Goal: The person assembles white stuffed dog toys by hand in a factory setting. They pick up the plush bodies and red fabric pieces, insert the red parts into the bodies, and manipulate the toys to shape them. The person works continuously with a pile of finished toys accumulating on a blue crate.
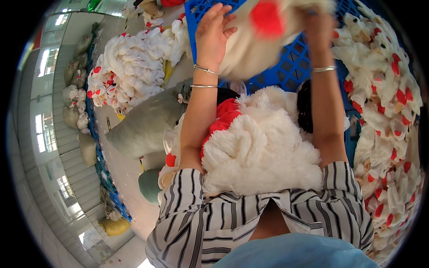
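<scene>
A cream plush skin [241, 49] with a round red patch is blurred by motion over a blue plastic crate [190, 22] at the top. At its left edge is my left hand [213, 33], its fingers spread and holding nothing. My right hand [319, 29] is at the skin's right end; motion smears its fingers, so I cannot tell whether they grip it. Across my lap, between my forearms, lies a heap of fluffy white plush [263, 143], with red fabric [225, 115] along its left side.
White plush pieces with red parts are heaped on the floor at left [129, 67] and piled high along the right side [384, 111]. Left of my lap lies a full grey-green sack [147, 120]. More sacks [78, 71] line the far left, and a yellow sack [114, 226] sits lower down.
</scene>
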Demonstrator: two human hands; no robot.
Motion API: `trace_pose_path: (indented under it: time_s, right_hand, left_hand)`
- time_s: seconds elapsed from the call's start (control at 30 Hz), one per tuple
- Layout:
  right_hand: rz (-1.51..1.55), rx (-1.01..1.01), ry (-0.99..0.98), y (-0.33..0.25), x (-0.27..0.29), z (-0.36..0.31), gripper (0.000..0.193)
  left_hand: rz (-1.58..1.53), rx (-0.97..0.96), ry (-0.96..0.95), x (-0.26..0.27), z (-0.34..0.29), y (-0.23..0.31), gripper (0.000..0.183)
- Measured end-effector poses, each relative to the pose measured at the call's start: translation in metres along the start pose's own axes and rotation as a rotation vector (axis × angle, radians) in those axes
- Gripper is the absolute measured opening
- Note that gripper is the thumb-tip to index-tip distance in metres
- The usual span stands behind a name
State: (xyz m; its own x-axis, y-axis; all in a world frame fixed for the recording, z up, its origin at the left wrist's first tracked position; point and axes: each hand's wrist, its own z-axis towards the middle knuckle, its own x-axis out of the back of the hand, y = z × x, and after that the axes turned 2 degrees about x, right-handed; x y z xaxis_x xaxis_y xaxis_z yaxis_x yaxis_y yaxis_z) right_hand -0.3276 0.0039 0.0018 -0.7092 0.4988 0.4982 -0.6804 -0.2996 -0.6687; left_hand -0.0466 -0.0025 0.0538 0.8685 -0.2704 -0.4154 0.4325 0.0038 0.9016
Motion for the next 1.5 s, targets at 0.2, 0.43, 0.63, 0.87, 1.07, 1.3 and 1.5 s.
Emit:
trace_pose_path:
  time_s: [0.2,0.43,0.63,0.87,1.07,1.3,1.5]
  right_hand:
    - [0.764,0.148,0.448,-0.05,0.095,0.018,0.028]
    - [0.425,0.076,-1.405,-0.106,-0.071,-0.082,0.041]
    - [0.758,0.152,-1.633,-0.12,-0.096,-0.141,0.02]
    - [0.733,0.02,-1.285,-0.138,-0.066,-0.115,0.02]
    - [0.795,-0.214,-1.071,-0.148,-0.022,-0.101,0.025]
    - [1.052,-0.411,-1.375,-0.113,-0.017,-0.173,0.043]
    - [0.921,0.093,-1.366,-0.118,0.061,-0.159,0.025]
  left_hand:
    - [0.226,0.075,0.126,0.014,-0.004,-0.022,0.028]
    - [0.361,0.063,0.172,0.01,0.004,-0.025,0.02]
    - [0.397,0.099,0.201,0.027,0.0,-0.027,0.018]
    - [0.42,0.262,0.113,0.038,-0.01,-0.025,0.023]
    - [0.576,0.351,-0.263,0.024,-0.052,-0.005,0.033]
    - [0.713,0.478,-0.419,0.011,-0.099,0.034,0.044]
    - [0.794,0.471,-0.613,0.015,-0.155,0.072,0.045]
